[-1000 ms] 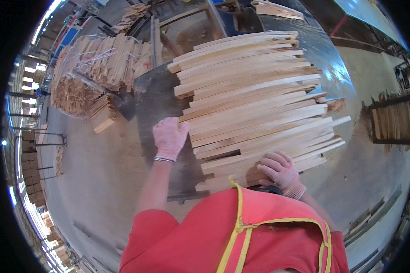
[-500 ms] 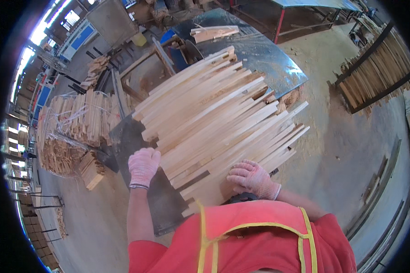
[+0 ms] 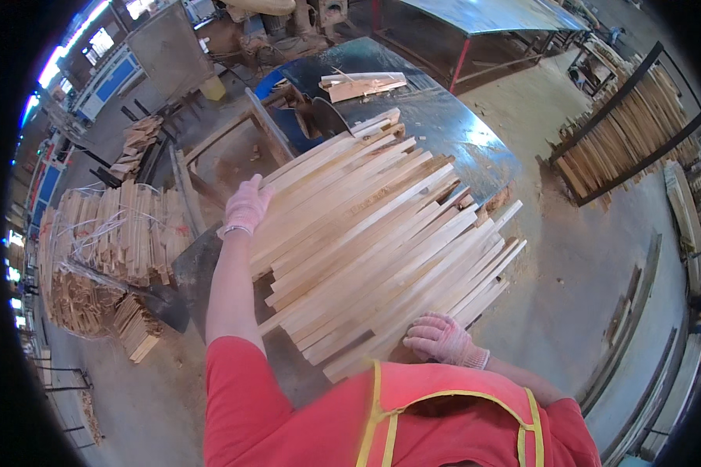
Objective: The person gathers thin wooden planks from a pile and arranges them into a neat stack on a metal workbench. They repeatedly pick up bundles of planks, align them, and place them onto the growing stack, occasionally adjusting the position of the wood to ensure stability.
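The person wore a plain red T-shirt (image 3: 311, 428) with short sleeves (image 3: 237, 389), and over it a lighter red apron or vest (image 3: 444, 376) edged in bright yellow trim (image 3: 375, 389), curved across the chest with straight bands below. Left hand (image 3: 248, 206) and right hand (image 3: 438, 338) wore pale pink knit gloves with snug cuffs (image 3: 476, 357).

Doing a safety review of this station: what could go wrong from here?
1. The wood strips lie close to a dark disc that looks like a saw blade. If it's spinning (can't tell), a strip could catch.
2. The left hand is on the disc's side of the strips; a slip forward might bring the glove near it.
3. Uneven right ends jut past the table; a knock could shift loose strips.
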The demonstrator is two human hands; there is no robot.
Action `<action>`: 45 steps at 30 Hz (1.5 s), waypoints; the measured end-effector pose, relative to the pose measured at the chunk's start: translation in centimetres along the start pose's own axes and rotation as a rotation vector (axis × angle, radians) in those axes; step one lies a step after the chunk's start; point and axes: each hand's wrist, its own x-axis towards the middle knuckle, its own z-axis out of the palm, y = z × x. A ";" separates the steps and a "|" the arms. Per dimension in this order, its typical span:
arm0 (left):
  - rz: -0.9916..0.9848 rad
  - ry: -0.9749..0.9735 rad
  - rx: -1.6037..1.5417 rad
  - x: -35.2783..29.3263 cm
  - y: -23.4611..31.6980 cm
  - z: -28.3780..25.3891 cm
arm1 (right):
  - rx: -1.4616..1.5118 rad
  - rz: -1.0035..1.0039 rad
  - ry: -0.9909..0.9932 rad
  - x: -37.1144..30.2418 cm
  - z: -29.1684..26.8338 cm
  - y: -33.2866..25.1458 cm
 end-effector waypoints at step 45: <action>0.088 -0.035 0.073 16.1 -5.2 -1.2 | -0.212 0.220 0.170 18.6 1.2 1.5</action>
